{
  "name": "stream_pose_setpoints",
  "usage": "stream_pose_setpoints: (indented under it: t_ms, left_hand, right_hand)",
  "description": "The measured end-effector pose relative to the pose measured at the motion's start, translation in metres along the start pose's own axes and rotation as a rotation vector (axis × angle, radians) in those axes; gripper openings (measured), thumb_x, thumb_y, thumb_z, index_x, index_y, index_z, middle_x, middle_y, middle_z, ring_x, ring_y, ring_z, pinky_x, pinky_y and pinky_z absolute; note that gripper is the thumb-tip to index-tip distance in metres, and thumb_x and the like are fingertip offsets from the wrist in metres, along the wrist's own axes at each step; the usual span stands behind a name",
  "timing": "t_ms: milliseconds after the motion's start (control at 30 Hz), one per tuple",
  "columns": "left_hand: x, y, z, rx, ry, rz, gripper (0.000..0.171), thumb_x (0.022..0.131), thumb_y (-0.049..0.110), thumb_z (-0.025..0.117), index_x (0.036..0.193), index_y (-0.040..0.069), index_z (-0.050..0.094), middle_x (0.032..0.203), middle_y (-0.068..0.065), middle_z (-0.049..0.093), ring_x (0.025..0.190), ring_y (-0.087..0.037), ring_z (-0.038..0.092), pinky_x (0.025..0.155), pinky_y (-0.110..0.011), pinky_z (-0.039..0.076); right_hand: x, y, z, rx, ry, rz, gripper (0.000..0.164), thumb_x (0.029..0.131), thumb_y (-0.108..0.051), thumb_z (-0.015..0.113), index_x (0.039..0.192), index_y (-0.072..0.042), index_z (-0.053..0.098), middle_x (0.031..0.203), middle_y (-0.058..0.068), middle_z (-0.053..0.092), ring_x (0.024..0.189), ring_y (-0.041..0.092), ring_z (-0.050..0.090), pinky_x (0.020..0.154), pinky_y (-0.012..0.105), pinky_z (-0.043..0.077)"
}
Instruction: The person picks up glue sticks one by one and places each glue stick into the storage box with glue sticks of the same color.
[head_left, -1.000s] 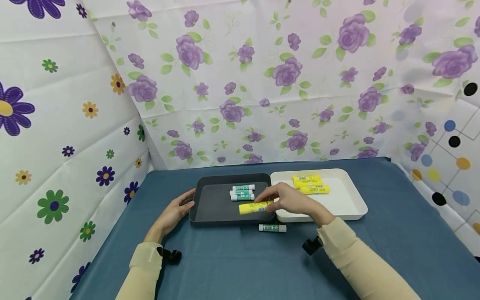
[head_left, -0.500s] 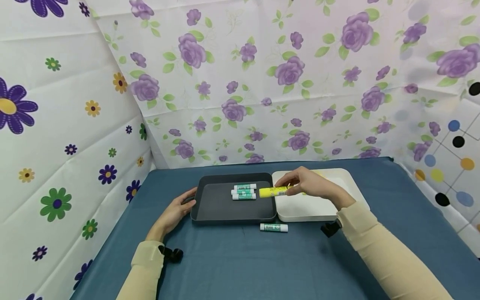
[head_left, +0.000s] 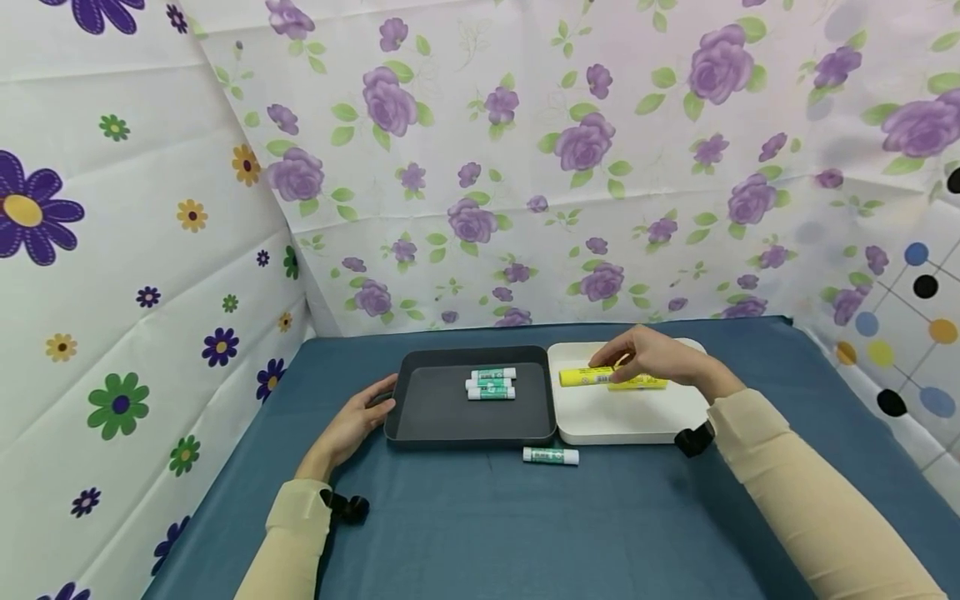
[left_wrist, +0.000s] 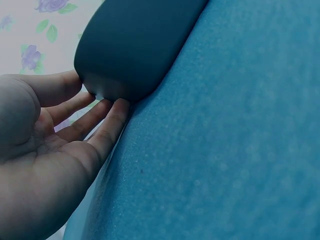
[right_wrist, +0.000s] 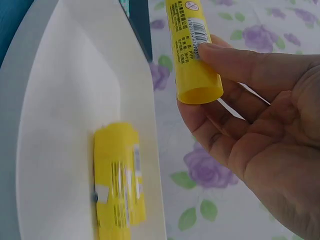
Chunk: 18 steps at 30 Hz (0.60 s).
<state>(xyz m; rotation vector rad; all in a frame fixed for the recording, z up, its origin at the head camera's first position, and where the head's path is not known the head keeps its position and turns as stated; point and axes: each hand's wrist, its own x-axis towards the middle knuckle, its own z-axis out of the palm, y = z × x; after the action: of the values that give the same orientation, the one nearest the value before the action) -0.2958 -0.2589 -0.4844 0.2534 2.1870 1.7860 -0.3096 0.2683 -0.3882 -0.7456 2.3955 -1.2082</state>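
Note:
My right hand point(head_left: 656, 357) pinches a yellow glue stick point(head_left: 585, 377) between thumb and fingers above the white tray point(head_left: 630, 429). In the right wrist view, the held glue stick point(right_wrist: 192, 65) shows a barcode and printed text. Other yellow glue sticks point(right_wrist: 117, 175) lie in the tray below it, partly hidden by the hand in the head view. My left hand point(head_left: 356, 423) touches the left edge of the dark grey tray point(head_left: 427, 425); in the left wrist view, thumb and extended fingers point(left_wrist: 112, 122) meet its outer side. Green-and-white sticks point(head_left: 491, 393) lie in the dark tray.
One more green-and-white stick point(head_left: 551, 456) lies on the blue tablecloth point(head_left: 480, 525) in front of the trays. Both trays stand side by side. A flowered curtain point(head_left: 465, 167) hangs behind the table, with another patterned sheet point(head_left: 135, 333) at the left.
My right hand has carried the yellow glue stick from over the dark tray to the right, over the white tray. The left hand has stayed at the dark tray's edge.

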Motion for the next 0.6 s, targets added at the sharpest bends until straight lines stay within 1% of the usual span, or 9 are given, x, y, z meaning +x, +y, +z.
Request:
stream_pose_setpoints:
  t_ms: [100, 200, 333, 467, 600]
  left_hand:
    - [0.000, 0.000, 0.000, -0.006, -0.003, 0.001, 0.062, 0.112, 0.016, 0.050, 0.168, 0.011, 0.022, 0.167, -0.019, 0.024, 0.153, -0.039, 0.028, 0.124, -0.059, 0.025]
    - [0.001, -0.001, 0.001, -0.010, -0.008, 0.005, 0.062, 0.112, 0.015, 0.049, 0.168, 0.011, 0.022, 0.167, -0.019, 0.023, 0.153, -0.040, 0.028, 0.124, -0.060, 0.025]
    - [0.001, -0.002, 0.000, -0.007, -0.013, 0.010, 0.062, 0.112, 0.016, 0.049, 0.168, 0.011, 0.022, 0.168, -0.019, 0.023, 0.153, -0.040, 0.028, 0.124, -0.061, 0.024]
    - [0.001, -0.002, 0.000, -0.010, -0.011, 0.008, 0.062, 0.112, 0.016, 0.049, 0.168, 0.011, 0.022, 0.168, -0.019, 0.023, 0.154, -0.040, 0.027, 0.124, -0.061, 0.024]
    - [0.001, -0.002, 0.000, -0.010, -0.009, 0.010, 0.062, 0.112, 0.016, 0.049, 0.168, 0.011, 0.022, 0.168, -0.019, 0.022, 0.154, -0.040, 0.026, 0.124, -0.061, 0.024]
  right_hand:
    - [-0.005, 0.008, -0.008, -0.006, -0.002, 0.027, 0.038, 0.094, -0.004, 0.075, 0.132, 0.002, 0.071, 0.131, 0.018, 0.069, 0.116, 0.033, 0.065, 0.090, 0.037, 0.060]
    - [-0.010, 0.016, -0.016, -0.013, -0.008, 0.044, 0.039, 0.094, -0.003, 0.074, 0.133, 0.004, 0.069, 0.133, 0.020, 0.067, 0.120, 0.036, 0.063, 0.094, 0.042, 0.059]
    - [-0.014, 0.022, -0.024, -0.024, -0.017, 0.067, 0.039, 0.094, -0.002, 0.073, 0.133, 0.003, 0.070, 0.136, 0.021, 0.066, 0.122, 0.037, 0.061, 0.097, 0.046, 0.058]
    - [-0.017, 0.026, -0.030, -0.047, -0.032, 0.091, 0.036, 0.094, -0.001, 0.073, 0.130, 0.001, 0.072, 0.133, 0.020, 0.068, 0.120, 0.036, 0.062, 0.097, 0.047, 0.058]
    - [-0.018, 0.027, -0.034, -0.071, -0.049, 0.119, 0.033, 0.094, 0.000, 0.074, 0.127, 0.002, 0.074, 0.130, 0.020, 0.070, 0.119, 0.036, 0.064, 0.096, 0.045, 0.058]
